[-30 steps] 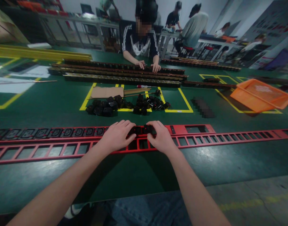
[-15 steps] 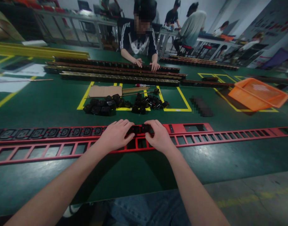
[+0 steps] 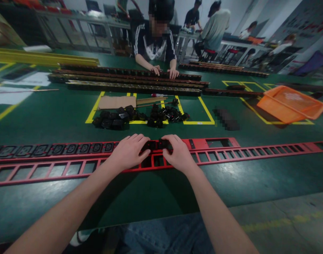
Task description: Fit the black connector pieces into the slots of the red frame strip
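My left hand (image 3: pixel 129 151) is closed, thumb and fingers around a black socket module (image 3: pixel 151 145) at the far red slotted strip (image 3: pixel 199 144). Opposite it, my right hand (image 3: pixel 178 152) pinches another small black module (image 3: pixel 162 144) at the same strip. A narrow gap shows between the two black pieces, and the fingers hide much of both. To the left, a row of black sockets (image 3: pixel 84 148) sits in that strip's slots. The near red strip (image 3: pixel 119 170) lies alongside, its visible slots bare, running under my wrists.
Beyond the strips lie piles of black modules (image 3: pixel 116 119) and small black parts (image 3: pixel 168 114), beside a cardboard piece (image 3: pixel 117 102). An orange bin (image 3: pixel 290 106) stands at the right. Long dark strips (image 3: pixel 135 87) lie farther back, where a co-worker's hands (image 3: pixel 173 73) rest.
Both hands stay at the same place on the far strip, still gripping the black pieces. The view has shifted only slightly.
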Demonstrator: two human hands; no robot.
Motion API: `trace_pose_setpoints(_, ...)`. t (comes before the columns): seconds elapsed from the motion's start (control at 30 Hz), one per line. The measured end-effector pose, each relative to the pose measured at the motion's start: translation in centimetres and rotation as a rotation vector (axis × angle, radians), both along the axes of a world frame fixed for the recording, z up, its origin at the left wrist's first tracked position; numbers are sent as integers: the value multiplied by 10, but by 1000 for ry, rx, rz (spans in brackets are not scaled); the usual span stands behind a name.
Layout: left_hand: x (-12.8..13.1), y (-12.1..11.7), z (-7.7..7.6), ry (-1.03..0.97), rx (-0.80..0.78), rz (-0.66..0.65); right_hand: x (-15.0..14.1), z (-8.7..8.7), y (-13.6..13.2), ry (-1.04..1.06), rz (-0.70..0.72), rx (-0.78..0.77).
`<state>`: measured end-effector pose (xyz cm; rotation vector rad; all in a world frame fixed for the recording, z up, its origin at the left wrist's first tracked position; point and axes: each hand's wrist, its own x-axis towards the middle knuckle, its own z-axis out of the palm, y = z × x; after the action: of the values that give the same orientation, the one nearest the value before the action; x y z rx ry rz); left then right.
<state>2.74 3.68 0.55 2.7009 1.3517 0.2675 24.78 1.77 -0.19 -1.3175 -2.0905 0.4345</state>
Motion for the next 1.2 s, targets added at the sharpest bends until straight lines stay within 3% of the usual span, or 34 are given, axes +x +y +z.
trace_pose_setpoints(0.63,-1,0,0,-3,0,0,1,0,0,3,94,35)
trace_pose_setpoints(1.2,-1,1,-2,-10,-8,2,-1,2,-1,-78,71,32)
